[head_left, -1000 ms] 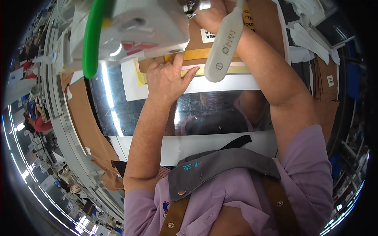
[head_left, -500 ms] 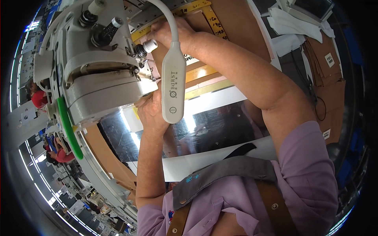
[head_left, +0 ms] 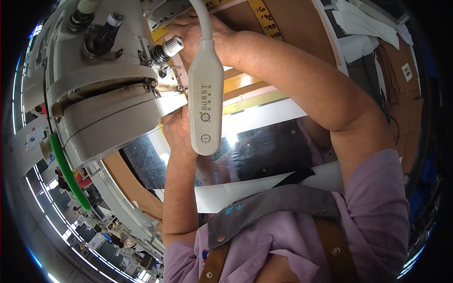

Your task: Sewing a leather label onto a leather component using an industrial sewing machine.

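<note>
Head view: flat brown panel with glossy yellow strips (head_left: 243, 85) lies partly beneath the smooth white sewing-machine head (head_left: 113, 115). Step judged as positioning; next move calls for level two-handed guidance. Right hand (head_left: 188, 37) and left hand (head_left: 177, 128) partly hidden; grips cannot be told. Metal plate (head_left: 255, 151) scratched, reflective.

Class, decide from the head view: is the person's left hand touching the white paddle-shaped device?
Cannot tell. In the head view, the white paddle-shaped device overlaps the edge of the left hand, hiding any contact or gap behind it.
</note>
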`<state>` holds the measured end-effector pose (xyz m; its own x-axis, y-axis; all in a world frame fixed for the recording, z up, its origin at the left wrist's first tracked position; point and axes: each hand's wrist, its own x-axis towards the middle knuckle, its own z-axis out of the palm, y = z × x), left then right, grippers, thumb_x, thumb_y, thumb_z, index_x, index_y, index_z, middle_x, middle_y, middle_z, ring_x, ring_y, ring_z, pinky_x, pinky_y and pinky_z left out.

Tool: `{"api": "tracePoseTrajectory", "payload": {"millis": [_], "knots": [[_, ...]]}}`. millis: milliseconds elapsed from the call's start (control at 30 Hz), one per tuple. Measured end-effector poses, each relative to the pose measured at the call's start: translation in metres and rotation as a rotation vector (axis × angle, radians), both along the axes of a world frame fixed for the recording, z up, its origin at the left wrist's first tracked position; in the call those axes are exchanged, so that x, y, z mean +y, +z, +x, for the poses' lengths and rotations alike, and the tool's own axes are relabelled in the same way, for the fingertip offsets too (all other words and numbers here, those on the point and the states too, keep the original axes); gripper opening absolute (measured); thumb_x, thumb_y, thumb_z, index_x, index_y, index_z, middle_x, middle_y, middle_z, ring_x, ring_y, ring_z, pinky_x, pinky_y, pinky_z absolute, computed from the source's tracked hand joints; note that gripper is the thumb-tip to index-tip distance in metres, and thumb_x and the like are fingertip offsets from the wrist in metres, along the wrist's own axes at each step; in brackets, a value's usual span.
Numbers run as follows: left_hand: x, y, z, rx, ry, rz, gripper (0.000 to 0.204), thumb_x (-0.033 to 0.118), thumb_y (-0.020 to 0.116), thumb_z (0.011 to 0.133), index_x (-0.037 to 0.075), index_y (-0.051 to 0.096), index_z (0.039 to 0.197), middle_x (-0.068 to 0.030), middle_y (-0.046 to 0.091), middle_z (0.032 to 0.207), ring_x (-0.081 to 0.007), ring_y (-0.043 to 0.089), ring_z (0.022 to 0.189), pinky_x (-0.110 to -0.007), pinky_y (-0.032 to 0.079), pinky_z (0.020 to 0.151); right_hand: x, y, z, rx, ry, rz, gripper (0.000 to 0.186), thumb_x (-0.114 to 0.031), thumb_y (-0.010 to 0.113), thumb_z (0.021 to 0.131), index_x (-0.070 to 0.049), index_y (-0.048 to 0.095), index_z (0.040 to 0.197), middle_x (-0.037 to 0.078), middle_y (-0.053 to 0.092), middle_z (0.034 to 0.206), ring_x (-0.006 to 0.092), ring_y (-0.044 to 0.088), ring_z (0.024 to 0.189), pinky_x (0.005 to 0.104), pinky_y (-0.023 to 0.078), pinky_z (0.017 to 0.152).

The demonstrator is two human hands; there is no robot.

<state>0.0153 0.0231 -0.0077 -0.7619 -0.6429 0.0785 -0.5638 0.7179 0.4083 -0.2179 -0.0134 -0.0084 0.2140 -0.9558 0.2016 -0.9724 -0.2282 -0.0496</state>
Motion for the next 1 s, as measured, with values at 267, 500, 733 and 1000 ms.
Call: {"api": "tracePoseTrajectory", "payload": {"millis": [267,500,733,1000], "knots": [[0.004,0.008,-0.014,0.039,-0.009,-0.213,0.035,0.032,0.082,0.085,0.0,0.071,0.096,-0.0139,0.072,0.082,-0.0283,0.071,0.072,-0.038,0.056,0.066,0.003,-0.029,0.008,-0.264,-0.133,0.021,0.054,-0.035,0.053,0.1,-0.012,0.05,0.149,0.008,0.051,0.151,0.0245,0.044,0.143,0.0402,0.037,0.118],[0.003,-0.001,-0.009,0.012,0.011,-0.189,0.038,0.04,0.079,0.088,0.003,0.072,0.088,-0.0114,0.068,0.067,-0.0305,0.066,0.057,-0.042,0.052,0.059,0.017,-0.028,0.005,-0.19,-0.16,-0.03,0.051,-0.035,0.053,0.1,-0.012,0.052,0.146,0.009,0.054,0.146,0.0263,0.047,0.138,0.0409,0.04,0.114],[0.005,-0.004,-0.01,-0.056,0.023,-0.217,0.051,0.043,0.073,0.087,0.008,0.068,0.125,-0.0095,0.069,0.065,-0.0247,0.065,0.057,-0.038,0.05,0.067,0.032,-0.02,0.018,-0.121,-0.22,-0.097,0.048,-0.035,0.053,0.1,-0.011,0.055,0.142,0.01,0.057,0.141,0.0281,0.05,0.134,0.0415,0.042,0.111],[0.013,0.001,-0.011,-0.084,0.036,-0.262,0.051,0.045,0.07,0.089,0.01,0.068,0.127,-0.0102,0.067,0.061,-0.0263,0.065,0.053,-0.038,0.05,0.065,0.029,-0.026,0.014,-0.042,-0.147,-0.208,0.045,-0.035,0.053,0.1,-0.011,0.057,0.138,0.012,0.06,0.136,0.0301,0.054,0.129,0.0423,0.044,0.107]]}}
